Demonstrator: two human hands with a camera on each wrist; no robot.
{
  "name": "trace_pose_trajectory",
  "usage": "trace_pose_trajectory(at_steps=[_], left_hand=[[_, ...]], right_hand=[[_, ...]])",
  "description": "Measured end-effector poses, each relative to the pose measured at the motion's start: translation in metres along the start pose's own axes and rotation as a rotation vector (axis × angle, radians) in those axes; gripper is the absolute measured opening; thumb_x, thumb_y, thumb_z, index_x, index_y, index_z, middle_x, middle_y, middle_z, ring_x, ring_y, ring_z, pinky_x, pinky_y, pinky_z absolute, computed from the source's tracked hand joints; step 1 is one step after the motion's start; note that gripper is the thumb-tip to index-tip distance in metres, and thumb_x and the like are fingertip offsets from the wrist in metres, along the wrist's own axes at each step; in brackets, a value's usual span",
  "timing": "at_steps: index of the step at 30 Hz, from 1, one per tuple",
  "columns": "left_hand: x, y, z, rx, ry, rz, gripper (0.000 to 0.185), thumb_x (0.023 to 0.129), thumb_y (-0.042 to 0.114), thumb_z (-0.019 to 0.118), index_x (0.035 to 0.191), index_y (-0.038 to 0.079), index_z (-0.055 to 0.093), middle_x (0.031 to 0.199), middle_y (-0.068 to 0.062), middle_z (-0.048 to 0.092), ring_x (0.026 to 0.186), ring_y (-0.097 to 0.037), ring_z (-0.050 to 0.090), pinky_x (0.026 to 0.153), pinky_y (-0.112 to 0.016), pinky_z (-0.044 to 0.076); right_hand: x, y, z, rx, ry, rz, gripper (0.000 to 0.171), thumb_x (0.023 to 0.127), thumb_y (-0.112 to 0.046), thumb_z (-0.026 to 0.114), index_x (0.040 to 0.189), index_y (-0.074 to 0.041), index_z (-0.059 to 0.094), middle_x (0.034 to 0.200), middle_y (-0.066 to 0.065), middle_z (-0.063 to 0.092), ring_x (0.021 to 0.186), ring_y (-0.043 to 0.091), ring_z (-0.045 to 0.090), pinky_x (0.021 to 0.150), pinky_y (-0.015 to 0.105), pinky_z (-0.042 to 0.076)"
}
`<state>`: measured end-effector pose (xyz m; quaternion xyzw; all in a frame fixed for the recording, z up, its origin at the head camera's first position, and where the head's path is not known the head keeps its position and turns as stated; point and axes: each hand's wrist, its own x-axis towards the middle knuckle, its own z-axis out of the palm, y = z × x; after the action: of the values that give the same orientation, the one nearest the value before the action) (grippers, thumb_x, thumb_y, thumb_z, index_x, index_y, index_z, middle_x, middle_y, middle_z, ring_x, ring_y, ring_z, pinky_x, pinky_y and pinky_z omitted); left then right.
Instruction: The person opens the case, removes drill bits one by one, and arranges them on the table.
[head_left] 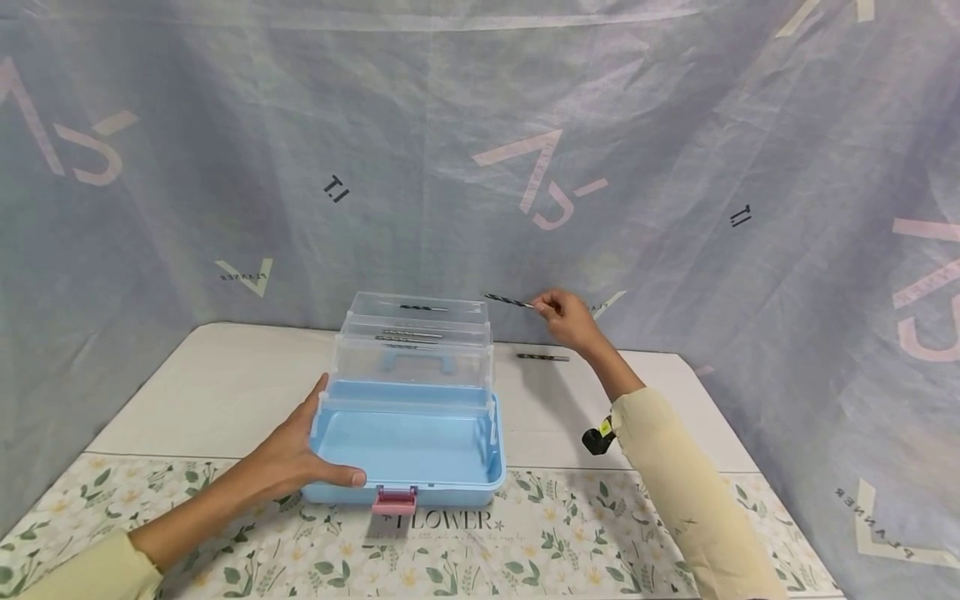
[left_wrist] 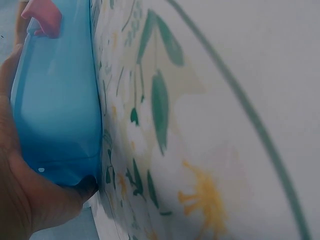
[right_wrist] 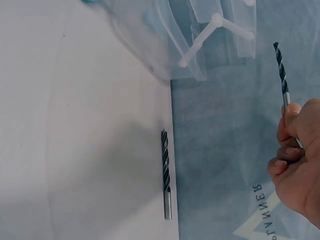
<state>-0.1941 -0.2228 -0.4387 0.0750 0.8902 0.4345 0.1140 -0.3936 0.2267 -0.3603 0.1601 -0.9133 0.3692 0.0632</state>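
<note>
My right hand [head_left: 564,318] pinches a dark twist drill bit [head_left: 508,300] by its shank, raised just right of the clear top tray [head_left: 465,312]. In the right wrist view, the held drill bit [right_wrist: 281,70] points away from the thumb and fingertips. Another drill bit [head_left: 543,357] lies on the table below that hand. My left hand [head_left: 292,454] holds the front left corner of a light blue toolbox [head_left: 408,450], its thumb along the front rim. Clear stepped trays stand raised above the open box. One drill bit [head_left: 423,307] lies in the top tray, and several are in the trays below.
A pink latch [head_left: 394,502] hangs on the toolbox's front. Beneath it, a floral cloth [head_left: 555,542] covers the near part of the white table [head_left: 247,367]. A grey printed curtain [head_left: 420,167] hangs behind the table and at both sides.
</note>
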Motion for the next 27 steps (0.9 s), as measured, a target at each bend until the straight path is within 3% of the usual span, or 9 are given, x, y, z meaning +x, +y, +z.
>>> trace_pose_trajectory(at_steps=[6, 14, 27], left_hand=[[-0.002, 0.000, 0.000, 0.001, 0.001, -0.006, 0.171, 0.074, 0.051, 0.107, 0.179, 0.028, -0.027, 0.185, -0.038, -0.003, 0.165, -0.071, 0.012, 0.117, -0.088, 0.040], [0.000, 0.003, -0.001, 0.009, 0.015, 0.002, 0.172, 0.073, 0.051, 0.107, 0.179, 0.028, -0.025, 0.185, -0.038, 0.000, 0.166, -0.071, 0.014, 0.119, -0.088, 0.038], [0.000, 0.003, -0.001, 0.009, 0.014, 0.006, 0.171, 0.073, 0.051, 0.107, 0.179, 0.029, -0.025, 0.186, -0.037, -0.001, 0.166, -0.070, 0.014, 0.118, -0.089, 0.038]], right_hand=[[-0.007, 0.010, -0.002, 0.016, -0.033, 0.035, 0.037, 0.123, -0.022, 0.049, 0.141, 0.004, 0.068, 0.141, 0.028, 0.068, 0.125, 0.047, 0.066, 0.101, 0.052, 0.053], [-0.013, 0.023, -0.008, -0.008, -0.036, 0.086, 0.040, 0.124, -0.026, 0.048, 0.143, 0.002, 0.068, 0.144, 0.030, 0.067, 0.133, 0.046, 0.065, 0.110, 0.060, 0.053], [-0.026, 0.055, -0.003, -0.092, -0.055, 0.065, 0.034, 0.121, -0.018, 0.054, 0.134, 0.007, 0.073, 0.128, 0.030, 0.074, 0.112, 0.038, 0.069, 0.096, 0.050, 0.055]])
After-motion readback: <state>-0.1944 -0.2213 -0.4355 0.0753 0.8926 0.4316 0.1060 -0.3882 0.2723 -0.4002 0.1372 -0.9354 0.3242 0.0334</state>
